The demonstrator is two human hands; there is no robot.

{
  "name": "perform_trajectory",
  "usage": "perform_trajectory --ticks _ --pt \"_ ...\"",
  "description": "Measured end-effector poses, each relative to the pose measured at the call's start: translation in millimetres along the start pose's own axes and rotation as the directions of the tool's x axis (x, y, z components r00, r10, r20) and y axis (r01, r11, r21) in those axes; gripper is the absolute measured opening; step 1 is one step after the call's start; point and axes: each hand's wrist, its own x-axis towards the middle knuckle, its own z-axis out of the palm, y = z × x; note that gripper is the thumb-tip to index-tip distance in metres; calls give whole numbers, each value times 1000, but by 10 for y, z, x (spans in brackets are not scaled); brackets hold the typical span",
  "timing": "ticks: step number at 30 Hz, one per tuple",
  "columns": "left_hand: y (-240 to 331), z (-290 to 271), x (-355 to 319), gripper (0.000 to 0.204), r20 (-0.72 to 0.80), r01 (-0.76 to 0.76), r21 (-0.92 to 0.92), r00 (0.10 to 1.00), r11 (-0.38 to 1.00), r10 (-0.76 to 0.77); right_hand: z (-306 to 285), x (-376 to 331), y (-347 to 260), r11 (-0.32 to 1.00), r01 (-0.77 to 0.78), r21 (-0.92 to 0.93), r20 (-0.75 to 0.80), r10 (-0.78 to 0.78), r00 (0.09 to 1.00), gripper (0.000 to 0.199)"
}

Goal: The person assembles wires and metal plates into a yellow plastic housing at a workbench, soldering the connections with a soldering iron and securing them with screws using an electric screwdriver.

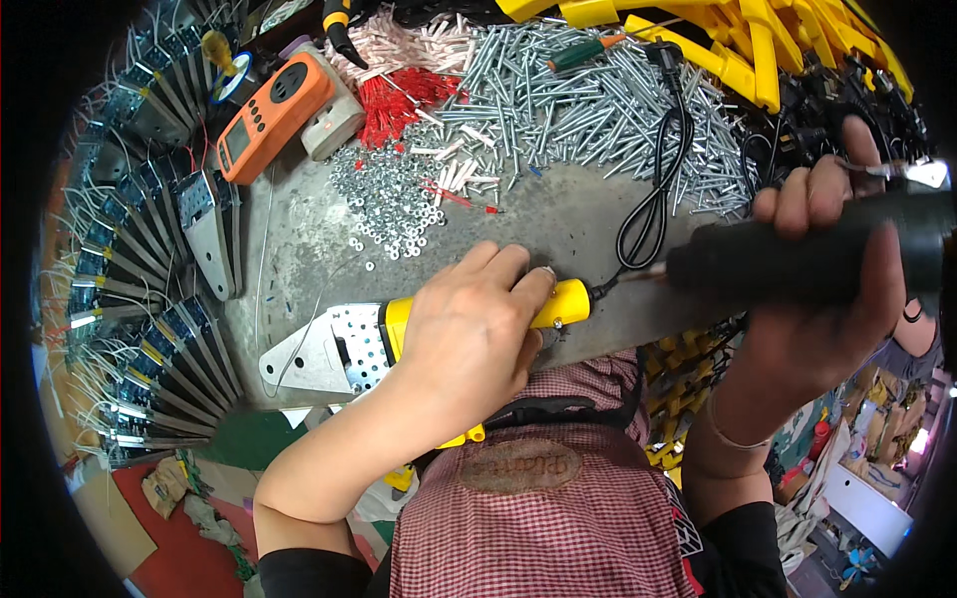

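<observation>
My left hand (474, 324) is wrapped round the yellow plastic handle (570, 302) of a tool lying along the front of the bench. A pointed grey metal plate (304, 354), with a perforated cover, sticks out of the handle's left end. From its right end runs a thin black cord (638, 239), looped and tied farther back. My right hand (812, 349) is closed round a dark power screwdriver (768, 261), blurred by motion. Its bit (653, 271) points left toward the handle's cord end, apart from the handle.
Long screws (588, 110) cover the far bench, with small nuts and washers (399, 214) nearer. A green-handled screwdriver (583, 53) rests on the screws. An orange meter (274, 115) stands at the back left. Several metal plate assemblies (189, 359) with white wires line the left; yellow housings (758, 50) lie far right.
</observation>
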Motion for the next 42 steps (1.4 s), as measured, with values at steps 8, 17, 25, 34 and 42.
perform_trajectory --ticks 8,17,25,34,42 --pt "-40 55 -2 24 -42 -7 -59 999 998 5 503 -238 152 987 -105 121 58 98 993 57" --pt "-114 136 -58 33 -95 -25 -128 995 992 13 534 12 389 970 -68 235 513 -65 856 59" --pt "-97 143 -76 40 -65 7 -78 998 997 -12 595 -218 337 993 -103 53 129 96 987 79" --pt "-51 104 -18 45 -22 68 -95 997 993 -70 462 -303 147 983 -18 181 320 -41 947 61" --pt "-97 134 -61 42 -87 -2 -94 996 996 -6 422 -192 298 946 -64 318 526 -120 842 59"
